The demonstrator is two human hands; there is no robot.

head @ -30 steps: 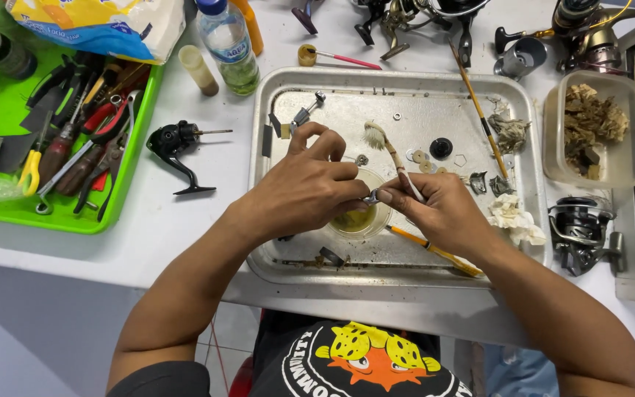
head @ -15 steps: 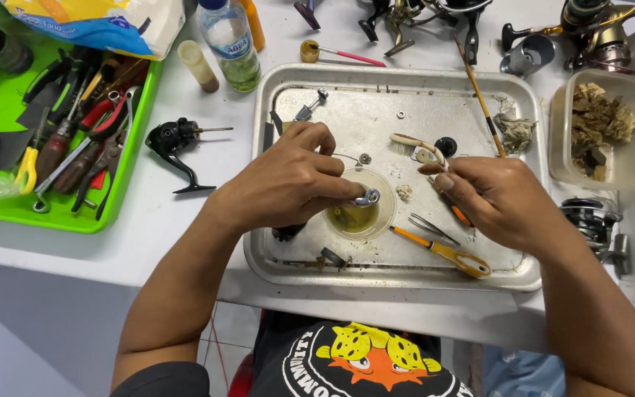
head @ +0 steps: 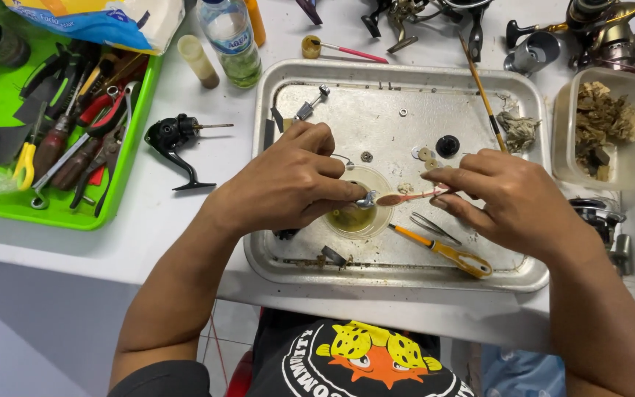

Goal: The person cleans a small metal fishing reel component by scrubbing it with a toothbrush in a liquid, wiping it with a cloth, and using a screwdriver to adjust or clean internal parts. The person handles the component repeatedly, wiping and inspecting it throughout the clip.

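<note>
My left hand [head: 288, 184] pinches a small shiny metal part [head: 366, 199] over a clear plastic cup [head: 376, 220] of yellowish liquid. The cup stands in a dirty metal tray [head: 531, 272]. My right hand [head: 508, 202] holds a small pink-handled brush [head: 409, 196], its tip touching the metal part. An orange-handled tool [head: 446, 252] and tweezers [head: 433, 227] lie in the tray just below my right hand. Small washers and a black disc [head: 447, 145] sit on the tray above the cup.
A black reel body with handle [head: 174, 140] lies left of the tray. A green tray [head: 60, 213] with pliers and screwdrivers stands at far left. A water bottle [head: 231, 40], a clear tub of rags [head: 604, 129] and several reel parts line the back and right.
My right hand swapped its grip and brought the brush tip leftward onto the metal part. My left hand stayed over the cup, holding the part.
</note>
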